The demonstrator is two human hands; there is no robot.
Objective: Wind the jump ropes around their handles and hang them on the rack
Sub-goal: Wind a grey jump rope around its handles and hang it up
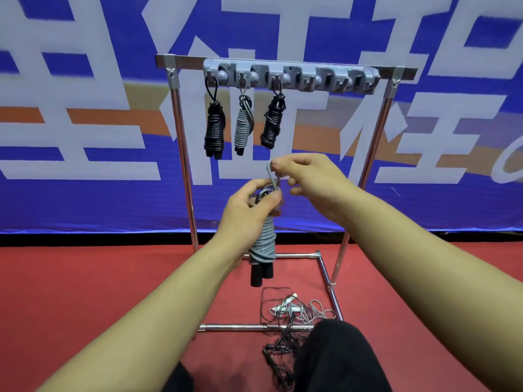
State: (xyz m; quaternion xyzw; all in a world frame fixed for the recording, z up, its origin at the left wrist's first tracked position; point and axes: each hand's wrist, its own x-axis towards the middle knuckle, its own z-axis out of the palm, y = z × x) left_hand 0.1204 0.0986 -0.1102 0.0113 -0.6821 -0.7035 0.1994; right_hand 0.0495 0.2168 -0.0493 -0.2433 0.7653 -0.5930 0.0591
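Nearest the lens, low in the frame: dark-trousered knee (336,355), with loose black and grey ropes (291,312) tangled on the red floor (85,292) just beyond, over the rack's base bar.

At centre frame: left hand (246,213) closed around the upper part of a grey wound rope bundle (264,241), black handle ends poking out below. Right hand (308,179) pinched shut on the grey end loop (273,176) standing up from the bundle's top.

Upper middle of the frame: rack (181,154) with grey hook strip (291,76); three finished bundles (243,125) hanging from the left hooks, hooks to the right of them apparently free.

Judged step: forming the hanging loop before the lift. Best done by keeping the left grip firm so the coils cannot slip down, drawing the loop snug yet wide enough for a hook, then raising the bundle upright to the next free hook, right of the third bundle. Risk: slack in the last turn letting the winding unravel once released.
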